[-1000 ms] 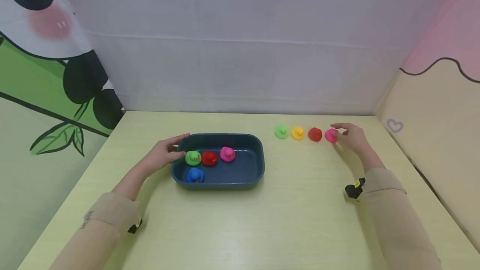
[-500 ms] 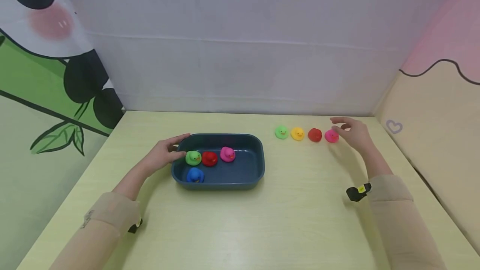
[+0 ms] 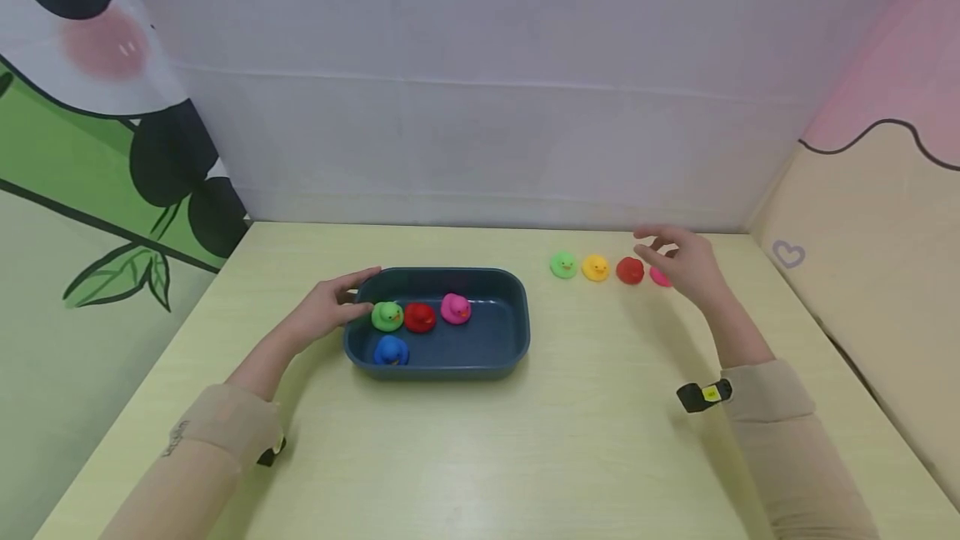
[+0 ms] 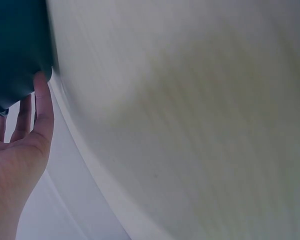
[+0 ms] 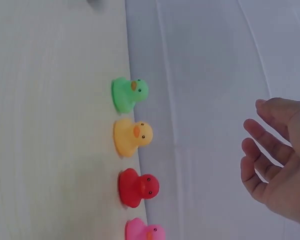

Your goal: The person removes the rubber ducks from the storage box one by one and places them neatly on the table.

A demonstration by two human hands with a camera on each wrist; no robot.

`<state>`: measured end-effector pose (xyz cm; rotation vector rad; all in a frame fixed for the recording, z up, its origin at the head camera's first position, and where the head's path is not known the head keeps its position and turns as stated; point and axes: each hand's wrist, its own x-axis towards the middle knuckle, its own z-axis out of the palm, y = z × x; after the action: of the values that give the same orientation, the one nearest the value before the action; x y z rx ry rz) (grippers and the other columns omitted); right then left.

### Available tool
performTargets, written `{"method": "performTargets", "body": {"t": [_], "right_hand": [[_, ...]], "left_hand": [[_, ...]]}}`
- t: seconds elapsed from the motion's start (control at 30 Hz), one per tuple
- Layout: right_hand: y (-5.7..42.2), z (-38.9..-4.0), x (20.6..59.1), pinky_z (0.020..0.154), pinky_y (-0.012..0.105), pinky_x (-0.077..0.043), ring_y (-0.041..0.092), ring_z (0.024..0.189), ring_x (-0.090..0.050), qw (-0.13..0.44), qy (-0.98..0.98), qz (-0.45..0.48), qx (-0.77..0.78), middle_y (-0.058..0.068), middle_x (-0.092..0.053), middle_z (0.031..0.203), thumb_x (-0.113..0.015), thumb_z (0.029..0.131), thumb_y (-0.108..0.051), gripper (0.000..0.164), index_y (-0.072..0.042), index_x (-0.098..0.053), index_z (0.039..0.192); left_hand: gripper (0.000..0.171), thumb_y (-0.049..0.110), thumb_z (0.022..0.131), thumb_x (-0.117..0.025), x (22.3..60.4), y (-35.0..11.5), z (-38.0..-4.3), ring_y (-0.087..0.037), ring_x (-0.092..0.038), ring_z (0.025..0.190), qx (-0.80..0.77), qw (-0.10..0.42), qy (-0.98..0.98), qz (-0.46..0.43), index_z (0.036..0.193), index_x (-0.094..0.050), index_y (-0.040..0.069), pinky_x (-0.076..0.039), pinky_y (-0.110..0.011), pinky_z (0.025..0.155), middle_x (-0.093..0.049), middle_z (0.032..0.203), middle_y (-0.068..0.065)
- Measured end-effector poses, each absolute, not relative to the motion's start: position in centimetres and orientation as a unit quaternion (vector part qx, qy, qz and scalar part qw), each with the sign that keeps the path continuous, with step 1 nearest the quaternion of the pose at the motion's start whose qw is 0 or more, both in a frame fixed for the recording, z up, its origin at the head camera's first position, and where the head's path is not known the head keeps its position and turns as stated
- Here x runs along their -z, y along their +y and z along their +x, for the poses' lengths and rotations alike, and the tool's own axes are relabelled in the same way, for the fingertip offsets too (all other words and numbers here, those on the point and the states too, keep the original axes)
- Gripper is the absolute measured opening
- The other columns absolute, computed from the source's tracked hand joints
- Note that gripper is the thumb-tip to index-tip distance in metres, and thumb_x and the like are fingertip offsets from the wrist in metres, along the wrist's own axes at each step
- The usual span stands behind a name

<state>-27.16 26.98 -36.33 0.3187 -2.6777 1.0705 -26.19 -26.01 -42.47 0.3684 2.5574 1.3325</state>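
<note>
My left hand [image 3: 327, 312] grips the left end of a dark blue plastic tray [image 3: 480, 369], its thumb over the rim beside a green rubber duck [image 3: 387, 317]. In the left wrist view the fingers [image 4: 43, 102] lie against the tray's outer wall [image 4: 20, 55]. Holding nothing, my right hand [image 3: 686, 267] hovers with loosely bent fingers above the right end of a row of rubber ducks. Under it, a pink duck [image 3: 660, 277] is partly hidden in the head view. Left of that stand a red duck [image 3: 630, 270], a yellow duck [image 3: 596, 267] and a light green duck [image 3: 564, 265].
Inside the tray also sit a red duck [image 3: 419, 317], a pink duck [image 3: 455, 308] and a blue duck [image 3: 391, 350]. A pale wood table [image 3: 450, 448] bears everything. A white cloth wall [image 3: 480, 148] rises along its back edge, and printed panels flank both sides.
My right hand has let go of the pink duck at the row's right end, lifted away and shifted left over it. My left hand and the tray have stayed put.
</note>
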Motion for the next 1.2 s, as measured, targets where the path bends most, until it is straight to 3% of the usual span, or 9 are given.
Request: {"method": "performTargets", "body": {"t": [0.17, 0.37, 0.53, 0.73, 1.03, 1.2], "right_hand": [[25.1, -26.4, 35.5, 0.063, 0.016, -0.044, 0.019, 0.079, -0.053, 0.139, -0.907, 0.13, -0.376, 0.008, -0.065, 0.098, -0.064, 0.091, -0.024, 0.029, -0.011, -0.065, 0.116], [22.8, -25.4, 34.8, 0.068, 0.018, -0.044, 0.015, 0.083, -0.053, 0.152, -0.891, 0.16, -0.396, 0.005, -0.066, 0.105, -0.064, 0.09, -0.022, 0.029, -0.011, -0.066, 0.116], [20.8, -24.4, 34.3, 0.063, 0.022, -0.046, 0.013, 0.076, -0.056, 0.158, -0.876, 0.181, -0.418, 0.0, -0.067, 0.105, -0.066, 0.089, -0.021, 0.026, -0.015, -0.067, 0.114], [18.4, -23.6, 34.0, 0.072, 0.028, -0.049, 0.009, 0.085, -0.057, 0.182, -0.859, 0.209, -0.43, 0.002, -0.069, 0.107, -0.068, 0.087, -0.017, 0.026, -0.015, -0.068, 0.112], [15.0, -23.1, 34.2, 0.074, 0.029, -0.05, 0.018, 0.093, -0.059, 0.148, -0.85, 0.215, -0.458, 0.001, -0.067, 0.111, -0.07, 0.086, -0.019, 0.03, -0.017, -0.066, 0.116], [13.0, -23.3, 35.5, 0.076, 0.033, -0.052, 0.017, 0.093, -0.059, 0.125, -0.84, 0.246, -0.468, 0.002, -0.067, 0.113, -0.071, 0.085, -0.016, 0.033, -0.015, -0.065, 0.118]], "left_hand": [[0.061, 0.025, 0.091, -0.063, 42.3, -26.0, -26.0, -0.036, -0.053, 0.116, -0.45, 0.113, 0.876, 0.131, 0.147, -0.036, 0.024, -0.054, -0.037, 0.08, -0.045, 0.139, -0.018], [0.062, 0.023, 0.091, -0.063, 42.2, -26.0, -25.9, -0.037, -0.053, 0.116, -0.457, 0.114, 0.872, 0.133, 0.146, -0.036, 0.023, -0.054, -0.038, 0.079, -0.045, 0.139, -0.019], [0.062, 0.023, 0.091, -0.063, 42.3, -26.0, -26.0, -0.037, -0.052, 0.116, -0.461, 0.116, 0.869, 0.133, 0.146, -0.036, 0.023, -0.054, -0.038, 0.079, -0.045, 0.139, -0.019], [0.062, 0.023, 0.091, -0.063, 42.4, -26.1, -26.2, -0.036, -0.052, 0.116, -0.457, 0.112, 0.872, 0.134, 0.147, -0.036, 0.022, -0.054, -0.037, 0.079, -0.045, 0.139, -0.018], [0.062, 0.024, 0.091, -0.064, 42.4, -26.2, -26.2, -0.037, -0.052, 0.117, -0.456, 0.113, 0.873, 0.128, 0.146, -0.037, 0.023, -0.054, -0.035, 0.078, -0.044, 0.14, -0.018], [0.062, 0.023, 0.091, -0.064, 42.4, -26.1, -26.2, -0.037, -0.053, 0.116, -0.458, 0.114, 0.872, 0.127, 0.146, -0.037, 0.023, -0.054, -0.036, 0.078, -0.045, 0.139, -0.018]]}}
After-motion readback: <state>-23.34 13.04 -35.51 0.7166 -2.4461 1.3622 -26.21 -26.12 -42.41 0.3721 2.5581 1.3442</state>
